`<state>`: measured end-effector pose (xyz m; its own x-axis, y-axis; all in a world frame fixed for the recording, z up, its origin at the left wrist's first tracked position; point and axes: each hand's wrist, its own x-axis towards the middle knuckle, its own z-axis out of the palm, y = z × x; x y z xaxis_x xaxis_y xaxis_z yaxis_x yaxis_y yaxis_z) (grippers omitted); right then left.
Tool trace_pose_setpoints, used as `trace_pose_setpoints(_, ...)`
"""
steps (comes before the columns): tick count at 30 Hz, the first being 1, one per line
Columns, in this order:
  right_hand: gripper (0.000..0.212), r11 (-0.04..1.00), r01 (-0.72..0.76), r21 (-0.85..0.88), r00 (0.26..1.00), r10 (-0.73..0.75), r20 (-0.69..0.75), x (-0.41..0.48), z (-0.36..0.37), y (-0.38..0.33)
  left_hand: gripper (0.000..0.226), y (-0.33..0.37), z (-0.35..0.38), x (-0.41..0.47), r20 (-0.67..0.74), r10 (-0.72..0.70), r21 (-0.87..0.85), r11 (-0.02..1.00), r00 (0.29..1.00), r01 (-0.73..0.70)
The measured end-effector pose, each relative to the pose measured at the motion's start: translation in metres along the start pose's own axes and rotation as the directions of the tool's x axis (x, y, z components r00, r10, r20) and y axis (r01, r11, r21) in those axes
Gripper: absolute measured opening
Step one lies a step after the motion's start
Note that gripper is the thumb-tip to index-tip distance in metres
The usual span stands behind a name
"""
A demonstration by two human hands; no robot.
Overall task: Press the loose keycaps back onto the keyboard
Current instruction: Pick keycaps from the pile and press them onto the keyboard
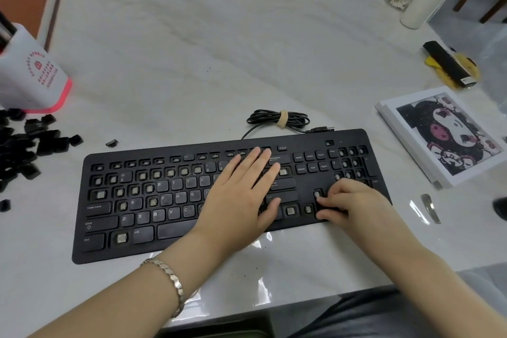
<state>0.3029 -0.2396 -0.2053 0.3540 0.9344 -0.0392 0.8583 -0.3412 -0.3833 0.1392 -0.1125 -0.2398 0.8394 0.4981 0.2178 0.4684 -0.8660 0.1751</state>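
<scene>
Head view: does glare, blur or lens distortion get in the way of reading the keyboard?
Head view: the light is even and soft; glare streaks sit on the clear film over the table, off the keyboard; key legends are slightly soft but readable; wide-angle bowing tilts the white cup at left.

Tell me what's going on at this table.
A person is refitting keycaps on a black keyboard. The left hand lies flat across the middle keys, while the right hand works with curled fingers at the arrow-key cluster; whether it holds a cap is hidden. Many sockets are bare, and a pile of loose keycaps sits on the table, left of the keyboard.
</scene>
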Motion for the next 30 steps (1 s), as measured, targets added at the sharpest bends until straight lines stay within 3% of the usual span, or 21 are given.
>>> trace_pose_setpoints(4,0.014,0.999,-0.023,-0.035,1.000,0.022,-0.019,-0.011,0.006,-0.001,0.051,0.000,0.000,0.000,-0.004,0.002,-0.007,1.000,1.000,-0.002)
trace_pose_setpoints(8,0.017,0.985,0.079,-0.154,0.990,-0.096,-0.107,-0.019,0.013,-0.001,0.051,0.000,0.001,0.000,-0.009,0.013,-0.013,1.000,1.000,-0.013)
trace_pose_setpoints(14,0.031,0.972,0.076,-0.220,0.975,-0.119,-0.189,-0.026,0.019,-0.005,0.051,-0.001,0.001,0.000,-0.004,0.020,-0.021,1.000,1.000,-0.020)
trace_pose_setpoints(16,0.030,0.971,0.082,-0.224,0.979,-0.120,-0.163,-0.024,0.017,-0.007,0.052,-0.001,0.001,0.000,0.000,0.019,-0.025,1.000,1.000,-0.019)
trace_pose_setpoints(20,0.008,0.984,0.025,-0.176,0.997,-0.038,-0.071,-0.010,-0.001,-0.014,0.051,-0.002,0.000,0.000,0.016,0.025,-0.033,0.999,1.000,-0.025)
trace_pose_setpoints(24,0.029,0.982,-0.067,-0.178,0.998,0.068,0.001,0.010,-0.010,-0.040,0.047,-0.010,-0.009,-0.008,0.025,0.037,-0.219,0.975,0.999,-0.031)
trace_pose_setpoints(27,0.031,0.997,-0.038,-0.073,0.998,0.041,0.041,0.027,-0.005,-0.075,0.043,-0.033,-0.024,-0.029,-0.030,-0.004,-0.327,0.945,1.000,-0.006)
trace_pose_setpoints(30,0.028,0.999,0.011,0.040,0.987,-0.017,0.162,0.042,0.009,-0.113,0.038,-0.074,-0.041,-0.054,-0.092,-0.119,-0.324,0.942,0.989,0.083)
